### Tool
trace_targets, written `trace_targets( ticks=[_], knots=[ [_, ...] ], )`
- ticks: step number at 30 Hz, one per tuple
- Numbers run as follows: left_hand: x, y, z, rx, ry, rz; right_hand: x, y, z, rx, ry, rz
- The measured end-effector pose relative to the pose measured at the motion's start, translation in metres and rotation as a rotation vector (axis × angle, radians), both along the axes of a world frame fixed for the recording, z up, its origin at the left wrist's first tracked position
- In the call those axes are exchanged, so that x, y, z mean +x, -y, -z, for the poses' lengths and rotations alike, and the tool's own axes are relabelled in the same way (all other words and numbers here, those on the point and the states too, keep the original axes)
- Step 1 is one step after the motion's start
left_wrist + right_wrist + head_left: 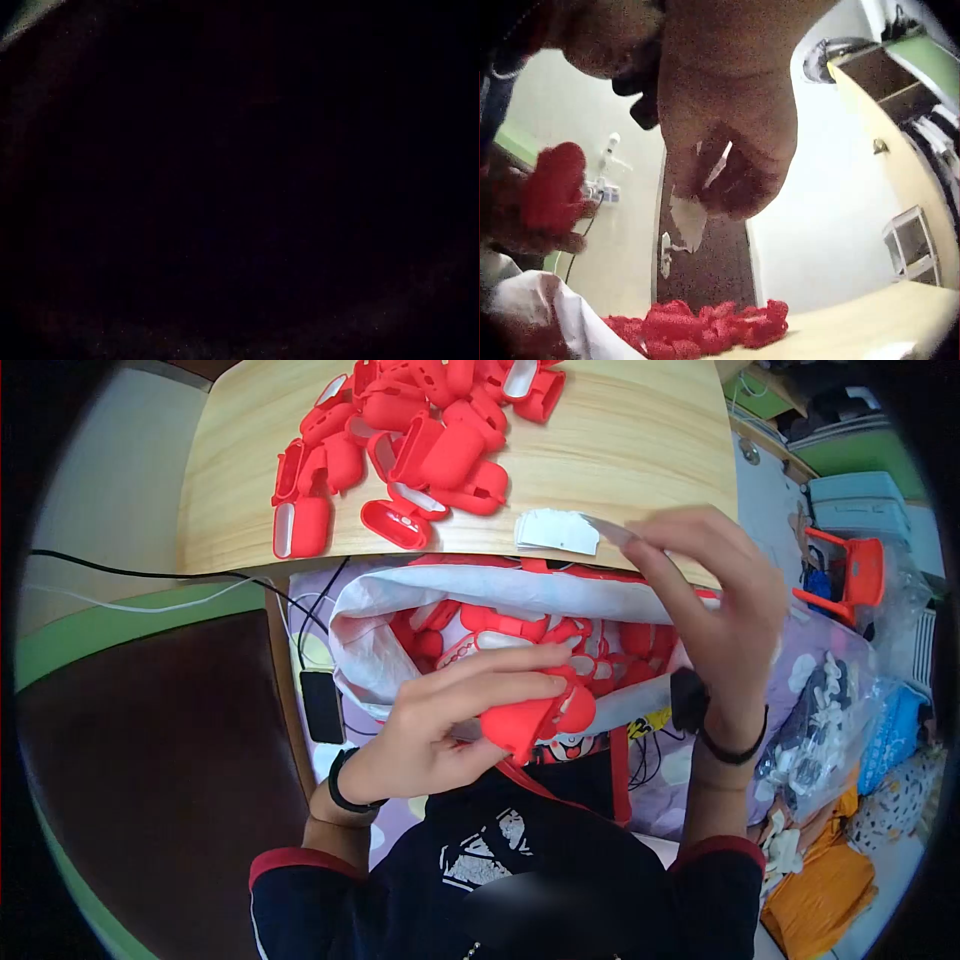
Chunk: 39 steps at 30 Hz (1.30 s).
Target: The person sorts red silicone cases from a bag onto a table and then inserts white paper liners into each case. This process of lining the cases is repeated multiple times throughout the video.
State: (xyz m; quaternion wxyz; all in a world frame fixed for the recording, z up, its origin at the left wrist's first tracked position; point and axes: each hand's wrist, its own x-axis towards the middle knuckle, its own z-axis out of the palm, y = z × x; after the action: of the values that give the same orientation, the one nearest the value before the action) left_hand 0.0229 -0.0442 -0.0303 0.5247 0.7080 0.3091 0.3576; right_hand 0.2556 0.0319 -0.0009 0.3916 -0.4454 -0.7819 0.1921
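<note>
In the head view my left hand [420,725] holds a red earbud case cover [520,728] with its lid swung open, above the mouth of a white-lined bag [480,586]. My right hand [728,590] pinches a thin white card [608,531] between thumb and finger, at the right end of a small stack of white cards [552,532] on the desk's near edge. The right wrist view shows this card [688,217] below the fingers, with the held red cover [555,187] at left. Almost all of the left wrist view is black.
A heap of red case covers [455,455] lies on the wooden desk [640,450]. More red covers [505,623] fill the bag. A phone [322,707] with cables lies left of the bag. To the right are a plastic bag [825,720] and a red stool [855,575].
</note>
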Motion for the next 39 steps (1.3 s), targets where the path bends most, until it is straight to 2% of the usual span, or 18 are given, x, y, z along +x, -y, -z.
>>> trace_targets(
  ticks=[3, 7, 11, 14, 17, 19, 22, 25, 30, 32, 34, 39],
  knots=[
    [0.011, 0.003, 0.007, -0.178, 0.369, -0.119, -0.006, 0.027, -0.023, 0.142, 0.014, 0.014],
    [0.017, -0.003, 0.013, -0.182, 0.735, -0.014, 0.000, 0.032, -0.032, 0.220, 0.027, 0.000],
    [0.009, 0.011, 0.005, -0.577, 1.009, -0.048, 0.000, 0.036, -0.039, 0.293, 0.151, -0.046],
    [0.008, 0.023, 0.007, -0.828, 1.222, -0.081, -0.016, 0.055, -0.035, 0.268, 0.219, -0.287],
    [0.007, 0.018, 0.005, -1.021, 1.263, -0.028, -0.025, 0.061, -0.014, 0.337, 0.186, -0.438],
    [0.015, 0.005, -0.003, -1.025, 1.031, -0.043, -0.029, 0.063, -0.006, 0.348, 0.191, -0.451],
    [0.024, 0.004, -0.015, -1.013, 0.678, -0.251, -0.033, 0.071, -0.007, 0.263, 0.279, -0.391],
    [0.021, 0.007, -0.004, -1.021, 0.676, -0.218, -0.038, 0.074, -0.005, 0.203, 0.319, -0.370],
    [0.022, 0.005, -0.002, -1.013, 0.709, -0.301, -0.042, 0.069, 0.007, 0.185, 0.279, -0.397],
    [0.020, 0.006, 0.002, -1.029, 0.850, -0.263, -0.044, 0.070, 0.014, 0.186, 0.238, -0.391],
    [0.019, 0.007, 0.016, -1.047, 1.154, -0.139, -0.046, 0.071, 0.018, 0.180, 0.210, -0.380],
    [0.018, 0.002, 0.020, -1.075, 0.850, -0.206, -0.049, 0.079, 0.026, 0.201, 0.286, -0.296]
  ],
)
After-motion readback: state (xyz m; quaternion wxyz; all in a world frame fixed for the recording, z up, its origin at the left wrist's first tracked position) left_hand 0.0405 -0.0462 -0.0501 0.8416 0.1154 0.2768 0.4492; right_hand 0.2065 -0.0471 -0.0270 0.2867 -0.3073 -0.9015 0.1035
